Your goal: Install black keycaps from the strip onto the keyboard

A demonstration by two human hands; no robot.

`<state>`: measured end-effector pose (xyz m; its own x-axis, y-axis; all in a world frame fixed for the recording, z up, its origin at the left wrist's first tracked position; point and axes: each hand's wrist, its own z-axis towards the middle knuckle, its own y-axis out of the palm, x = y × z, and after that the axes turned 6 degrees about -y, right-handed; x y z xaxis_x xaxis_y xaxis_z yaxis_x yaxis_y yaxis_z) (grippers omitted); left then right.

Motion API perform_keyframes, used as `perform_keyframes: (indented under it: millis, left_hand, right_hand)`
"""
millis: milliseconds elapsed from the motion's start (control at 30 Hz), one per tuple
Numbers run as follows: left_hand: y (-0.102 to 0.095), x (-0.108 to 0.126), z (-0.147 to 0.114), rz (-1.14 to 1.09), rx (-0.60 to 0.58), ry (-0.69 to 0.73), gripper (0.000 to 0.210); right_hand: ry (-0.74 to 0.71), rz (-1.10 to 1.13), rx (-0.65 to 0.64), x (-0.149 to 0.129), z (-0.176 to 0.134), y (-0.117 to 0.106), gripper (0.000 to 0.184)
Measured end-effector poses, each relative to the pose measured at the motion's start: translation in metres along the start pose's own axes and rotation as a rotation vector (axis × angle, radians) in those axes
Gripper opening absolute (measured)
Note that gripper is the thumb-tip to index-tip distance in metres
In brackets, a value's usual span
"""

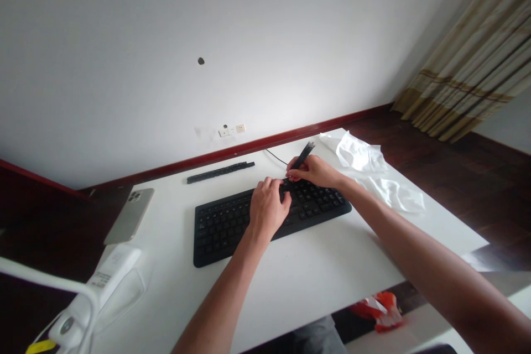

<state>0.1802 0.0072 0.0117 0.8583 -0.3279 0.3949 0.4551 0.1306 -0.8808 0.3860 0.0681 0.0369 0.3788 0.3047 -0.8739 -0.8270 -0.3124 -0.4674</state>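
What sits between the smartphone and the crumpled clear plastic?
Head view: the black keyboard, left hand on it, right hand at its back edge.

On my wht table (315, 265) I've got: kybd (224, 221) mid, blk strip (219, 172) far left, phone (130, 215) left edge, wht gadget (118, 263) near left, crinkly plastic wrap (360, 154) far right.

Here we have a smartphone (131, 218) lying face down at the left edge of the table (315, 271), crumpled plastic film (362, 156) on the right! Beyond, we spot wall sockets (232, 130) and a striped curtain (464, 80).
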Motion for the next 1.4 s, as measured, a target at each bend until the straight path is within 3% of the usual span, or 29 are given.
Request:
perform_keyframes:
  millis: [200,567,900,1133,1400]
  left_hand:
    - [0.003,-0.005,0.003,-0.001,-0.003,-0.009,0.029]
    - [0.003,-0.005,0.009,-0.063,-0.056,-0.049,0.021]
    - [-0.015,0.009,-0.002,0.123,-0.102,0.008,0.031]
    - [-0.019,0.012,-0.004,0.148,-0.134,0.007,0.032]
    - [-0.016,0.017,-0.010,0.177,-0.109,0.017,0.037]
  right_hand:
    - [0.003,0.054,-0.044,0.002,0.001,-0.002,0.024]
    - [-0.076,0.065,-0.109,0.003,0.000,-0.003,0.028]
    - [-0.131,-0.258,-0.046,-0.009,-0.003,0.007,0.022]
    - [-0.230,-0.276,-0.128,-0.017,-0.001,0.009,0.018]
    - [-0.214,-0.249,-0.228,-0.020,0.002,0.003,0.018]
